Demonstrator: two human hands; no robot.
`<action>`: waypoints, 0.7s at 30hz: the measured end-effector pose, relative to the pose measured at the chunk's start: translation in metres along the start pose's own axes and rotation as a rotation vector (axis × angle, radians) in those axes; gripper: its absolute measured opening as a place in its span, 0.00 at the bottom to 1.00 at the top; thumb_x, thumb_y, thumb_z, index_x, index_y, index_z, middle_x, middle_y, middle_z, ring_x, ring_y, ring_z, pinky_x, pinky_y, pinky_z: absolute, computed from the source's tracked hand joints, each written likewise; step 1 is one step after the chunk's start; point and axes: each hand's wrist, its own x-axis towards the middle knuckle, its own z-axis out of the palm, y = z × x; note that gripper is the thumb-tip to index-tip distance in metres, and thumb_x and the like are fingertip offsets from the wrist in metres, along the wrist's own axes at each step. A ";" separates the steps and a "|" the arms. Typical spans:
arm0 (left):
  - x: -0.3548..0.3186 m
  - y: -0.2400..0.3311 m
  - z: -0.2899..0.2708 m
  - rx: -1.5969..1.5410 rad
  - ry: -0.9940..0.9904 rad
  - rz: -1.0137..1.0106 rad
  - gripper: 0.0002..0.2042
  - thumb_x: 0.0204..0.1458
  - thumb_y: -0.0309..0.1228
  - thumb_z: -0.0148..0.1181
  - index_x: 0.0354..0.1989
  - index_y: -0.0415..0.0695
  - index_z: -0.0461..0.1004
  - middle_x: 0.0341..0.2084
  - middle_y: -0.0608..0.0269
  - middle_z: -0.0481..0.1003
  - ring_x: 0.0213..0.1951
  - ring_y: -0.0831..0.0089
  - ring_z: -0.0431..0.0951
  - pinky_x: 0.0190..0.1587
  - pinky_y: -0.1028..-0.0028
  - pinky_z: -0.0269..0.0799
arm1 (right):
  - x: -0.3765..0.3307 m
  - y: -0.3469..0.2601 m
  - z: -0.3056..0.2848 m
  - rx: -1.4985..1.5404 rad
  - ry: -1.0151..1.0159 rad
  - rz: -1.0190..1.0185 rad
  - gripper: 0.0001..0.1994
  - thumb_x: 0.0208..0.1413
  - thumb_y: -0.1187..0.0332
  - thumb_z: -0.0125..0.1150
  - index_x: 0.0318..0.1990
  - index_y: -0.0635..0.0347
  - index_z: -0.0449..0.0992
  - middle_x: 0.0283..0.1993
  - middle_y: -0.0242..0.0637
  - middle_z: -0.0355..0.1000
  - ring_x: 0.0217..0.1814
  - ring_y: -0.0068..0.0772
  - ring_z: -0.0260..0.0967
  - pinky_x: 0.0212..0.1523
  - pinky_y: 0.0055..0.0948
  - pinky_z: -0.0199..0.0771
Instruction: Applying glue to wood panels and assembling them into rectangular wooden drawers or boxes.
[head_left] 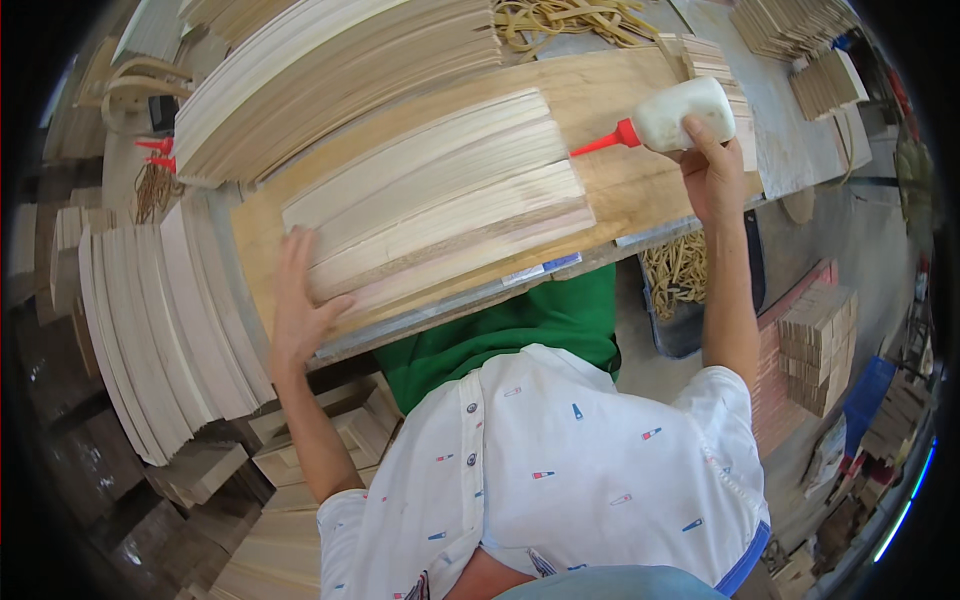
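Note:
A white glue bottle (684,112) with a red pointed nozzle is in my right hand (715,172), gripped around its body and tipped on its side. Its nozzle points left, close to the right end of a row of pale wooden strips (440,190). The strips lie side by side on a wooden board (625,90). At their left end rests my left hand (300,295), fingers spread and touching the strips' ends, holding nothing.
Behind the strips stands a long stack of wooden slats (340,80). More slats (160,330) stand at the left. Rubber bands (570,20) lie at the back, with more in a dark bin (755,270) below the table's right side. Small wood blocks (820,335) are stacked at right.

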 end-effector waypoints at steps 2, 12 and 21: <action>0.010 0.029 0.016 0.121 -0.044 0.122 0.47 0.29 0.37 0.73 0.64 0.44 0.57 0.66 0.51 0.52 0.68 0.50 0.47 0.68 0.58 0.42 | -0.003 0.013 -0.003 0.150 0.037 0.008 0.21 0.51 0.73 0.63 0.53 0.64 0.66 0.48 0.43 0.71 0.51 0.40 0.71 0.48 0.45 0.79; 0.043 0.083 0.058 0.200 -0.211 0.301 0.51 0.23 0.40 0.76 0.64 0.49 0.58 0.67 0.53 0.50 0.68 0.49 0.46 0.66 0.54 0.44 | 0.027 0.068 0.016 0.347 0.262 -0.090 0.18 0.53 0.72 0.62 0.50 0.66 0.66 0.45 0.45 0.72 0.46 0.44 0.74 0.42 0.44 0.82; 0.044 0.085 0.060 0.178 -0.223 0.244 0.52 0.23 0.39 0.77 0.65 0.49 0.58 0.67 0.55 0.49 0.68 0.50 0.44 0.66 0.54 0.44 | 0.041 0.078 0.028 0.336 0.267 -0.135 0.19 0.52 0.73 0.63 0.49 0.66 0.65 0.45 0.44 0.70 0.45 0.43 0.74 0.40 0.43 0.83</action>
